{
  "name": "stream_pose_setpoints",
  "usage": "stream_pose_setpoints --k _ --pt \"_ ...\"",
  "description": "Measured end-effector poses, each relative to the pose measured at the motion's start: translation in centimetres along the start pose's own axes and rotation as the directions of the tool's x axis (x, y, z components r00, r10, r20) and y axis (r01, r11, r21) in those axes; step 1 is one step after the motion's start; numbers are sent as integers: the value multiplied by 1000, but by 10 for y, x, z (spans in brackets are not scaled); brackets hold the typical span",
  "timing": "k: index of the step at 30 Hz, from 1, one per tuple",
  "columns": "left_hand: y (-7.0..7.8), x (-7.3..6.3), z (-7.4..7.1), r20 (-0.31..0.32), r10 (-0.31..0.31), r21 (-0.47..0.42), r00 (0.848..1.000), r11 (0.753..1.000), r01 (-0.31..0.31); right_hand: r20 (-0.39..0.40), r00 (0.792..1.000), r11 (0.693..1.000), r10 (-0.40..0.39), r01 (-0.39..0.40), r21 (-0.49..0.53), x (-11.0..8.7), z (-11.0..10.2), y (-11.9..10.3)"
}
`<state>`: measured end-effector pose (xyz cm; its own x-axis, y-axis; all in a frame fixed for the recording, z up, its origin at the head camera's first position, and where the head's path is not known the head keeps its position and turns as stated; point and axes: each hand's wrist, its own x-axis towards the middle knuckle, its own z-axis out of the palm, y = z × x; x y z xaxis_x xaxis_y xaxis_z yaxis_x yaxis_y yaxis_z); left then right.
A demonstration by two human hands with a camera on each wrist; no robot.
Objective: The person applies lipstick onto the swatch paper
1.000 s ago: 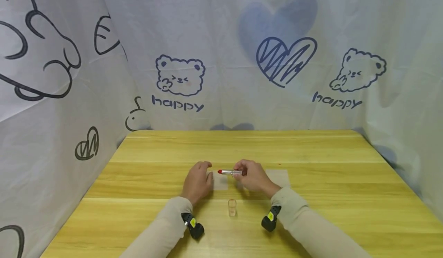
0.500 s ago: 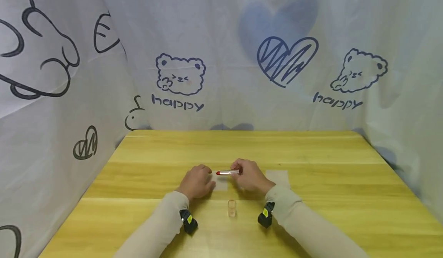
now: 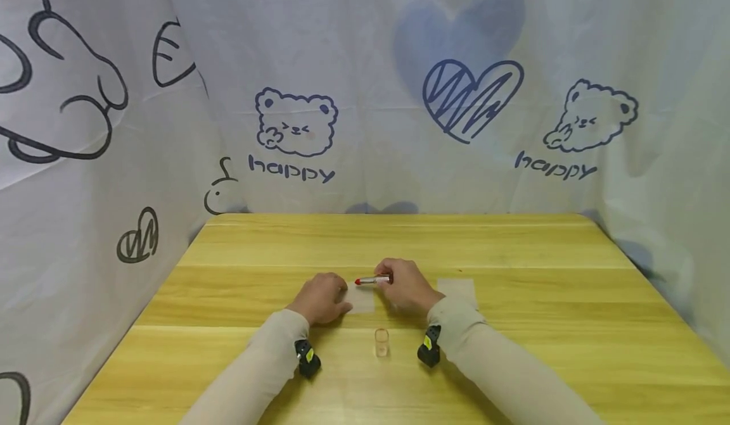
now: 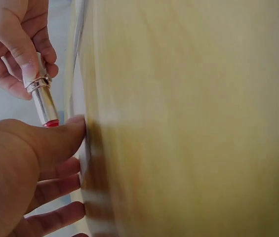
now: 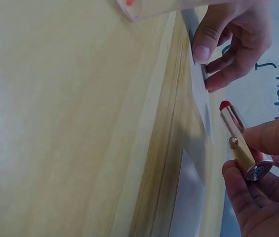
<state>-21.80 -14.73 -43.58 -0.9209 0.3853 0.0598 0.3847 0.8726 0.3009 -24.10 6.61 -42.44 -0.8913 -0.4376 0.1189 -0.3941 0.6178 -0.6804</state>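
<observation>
A: And there's the lipstick (image 3: 373,280), red tip wound out, clamped between thumb and fingers of the right hand (image 3: 405,285)!

B: Which way is it pointing?

A: Towards the left hand (image 3: 320,298), nearly level in the head view. The right wrist view shows a gap below the tip: it is up off the surface, near the left paper slip (image 3: 362,298).

B: And that left hand?

A: Loose, thumb and fingers well apart, gripping nothing! Thumb and fingertips are down at the edge of that left slip.

B: Anything else on the wooden table (image 3: 513,361)?

A: A small clear cap (image 3: 381,344), on the near side, between the two wrists. Over on the right, a right paper slip (image 3: 459,291), just beyond the right wrist and partly hidden by the sleeve (image 3: 464,323).

B: Quite a backdrop, too!

A: A pale cloth (image 3: 371,133) behind the table, with line-drawn bears, hearts and the word "happy" beneath two of the bears.
</observation>
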Motion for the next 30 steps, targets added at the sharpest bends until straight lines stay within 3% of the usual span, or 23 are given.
stream_pose_setpoints --k 10,22,30 --pt "-4 3 -4 59 22 24 998 999 -24 -2 1000 999 7 -7 -38 5 4 1" --pt "-12 0 -7 87 23 -49 996 999 -18 28 999 996 -39 41 -84 5 11 -2" --pt "-10 0 -14 113 6 -97 994 995 5 7 999 996 -42 42 -85 5 9 -3"
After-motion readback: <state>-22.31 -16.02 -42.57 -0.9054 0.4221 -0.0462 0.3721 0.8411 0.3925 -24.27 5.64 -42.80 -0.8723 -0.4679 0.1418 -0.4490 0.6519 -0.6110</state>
